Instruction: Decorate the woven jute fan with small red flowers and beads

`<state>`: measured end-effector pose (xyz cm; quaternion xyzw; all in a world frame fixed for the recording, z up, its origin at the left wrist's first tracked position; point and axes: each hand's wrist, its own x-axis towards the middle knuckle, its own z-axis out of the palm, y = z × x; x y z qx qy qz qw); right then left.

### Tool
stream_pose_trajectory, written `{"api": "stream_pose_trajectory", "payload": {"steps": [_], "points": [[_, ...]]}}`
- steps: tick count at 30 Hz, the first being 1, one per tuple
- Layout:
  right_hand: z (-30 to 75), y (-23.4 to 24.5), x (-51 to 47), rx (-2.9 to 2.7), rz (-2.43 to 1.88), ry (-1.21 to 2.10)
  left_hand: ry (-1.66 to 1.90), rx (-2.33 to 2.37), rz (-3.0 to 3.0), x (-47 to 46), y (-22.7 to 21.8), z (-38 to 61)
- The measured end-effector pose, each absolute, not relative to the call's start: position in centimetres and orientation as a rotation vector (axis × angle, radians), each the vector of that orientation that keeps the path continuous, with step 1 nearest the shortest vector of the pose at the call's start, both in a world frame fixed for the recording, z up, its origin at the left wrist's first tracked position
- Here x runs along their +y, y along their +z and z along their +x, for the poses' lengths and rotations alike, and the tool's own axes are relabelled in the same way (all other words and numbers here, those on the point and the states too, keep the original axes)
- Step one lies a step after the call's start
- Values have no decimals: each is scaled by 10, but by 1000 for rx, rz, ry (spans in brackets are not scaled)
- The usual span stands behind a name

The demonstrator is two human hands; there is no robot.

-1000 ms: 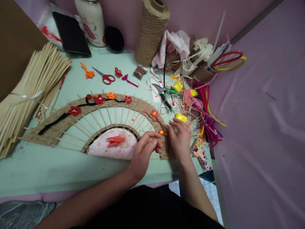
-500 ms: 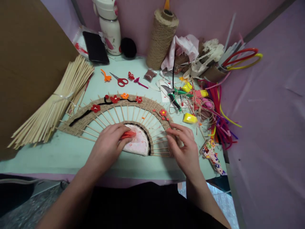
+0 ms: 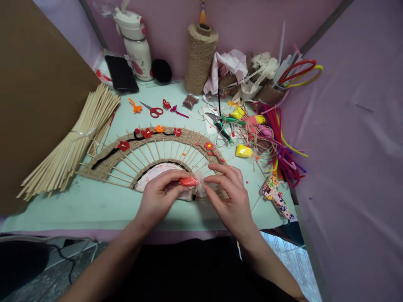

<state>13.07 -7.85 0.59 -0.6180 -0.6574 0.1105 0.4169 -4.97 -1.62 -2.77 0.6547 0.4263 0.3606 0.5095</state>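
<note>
My left hand (image 3: 162, 193) pinches a small clear plastic packet of coral-red modelling clay (image 3: 189, 181) between thumb and fingers. At the packet's loose plastic end, my right hand (image 3: 228, 193) has its thumb and index finger closed on the film, with the other fingers raised. Beneath both hands lies a woven twine fan (image 3: 192, 137) with thin wooden ribs, red and orange flowers and a black branch line along its band. Its white half-round centre (image 3: 154, 174), edged in black, is partly covered by my left hand.
A bundle of wooden sticks (image 3: 72, 142) lies left. Behind the fan are red scissors (image 3: 155, 112), a twine spool (image 3: 200, 58), a bottle (image 3: 137, 54) and a phone (image 3: 122, 74). Pruning shears (image 3: 222, 126), a yellow clay packet (image 3: 244, 151), pipe cleaners (image 3: 285, 155) and a flowered glue gun (image 3: 277, 197) sit right.
My left hand has carried the clay packet to the right, off the white centre. My right hand has come in to its plastic end. The camera view has shifted slightly.
</note>
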Motion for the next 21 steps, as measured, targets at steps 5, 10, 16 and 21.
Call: {"api": "stream_pose_trajectory", "payload": {"steps": [5, 10, 16, 21], "points": [[136, 3, -84, -1664, -1542, 266, 820, 1022, 1578, -21, -26, -43], [138, 0, -87, -1628, -1536, 246, 786, 1010, 1573, -24, -25, -39], [137, -3, -90, -1534, -1536, 297, 758, 1002, 1625, -24, -26, -36], [134, -5, -92, -1489, -1554, 384, 732, 989, 1763, -25, -25, -33]]}}
